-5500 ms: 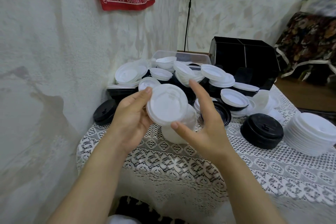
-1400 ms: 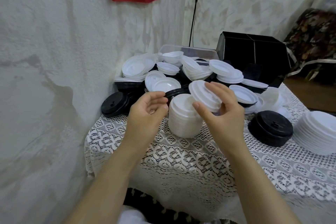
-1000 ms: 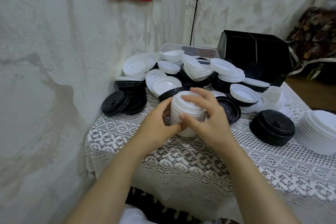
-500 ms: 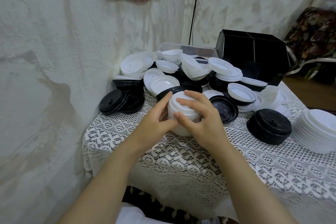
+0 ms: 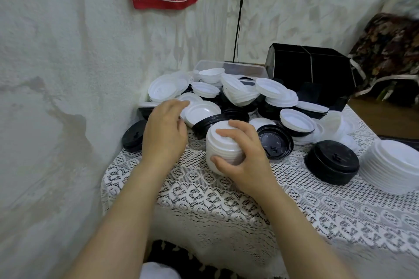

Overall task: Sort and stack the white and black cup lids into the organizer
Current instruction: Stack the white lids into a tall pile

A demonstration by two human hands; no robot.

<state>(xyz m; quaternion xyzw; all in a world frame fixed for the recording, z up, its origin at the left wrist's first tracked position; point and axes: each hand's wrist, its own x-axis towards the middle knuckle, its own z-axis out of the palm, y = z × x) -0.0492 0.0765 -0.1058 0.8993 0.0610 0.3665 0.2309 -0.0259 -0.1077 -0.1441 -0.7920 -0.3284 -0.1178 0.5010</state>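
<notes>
The right hand (image 5: 246, 156) clamps the white lid stack (image 5: 221, 149): its fingers (image 5: 226, 135) curl over the top and the thumb presses the side, judged to steady and seat the nested lids. The left hand (image 5: 164, 130) holds nothing. Its fingers, loosely curled and slightly apart, point at a loose white lid (image 5: 202, 111) just past the tips; contact cannot be told. The lids are thin moulded plastic, round and ridged. The black organizer (image 5: 310, 70), rigid and divided, stands well beyond both hands' fingers on the lace-covered desk (image 5: 226, 190).
</notes>
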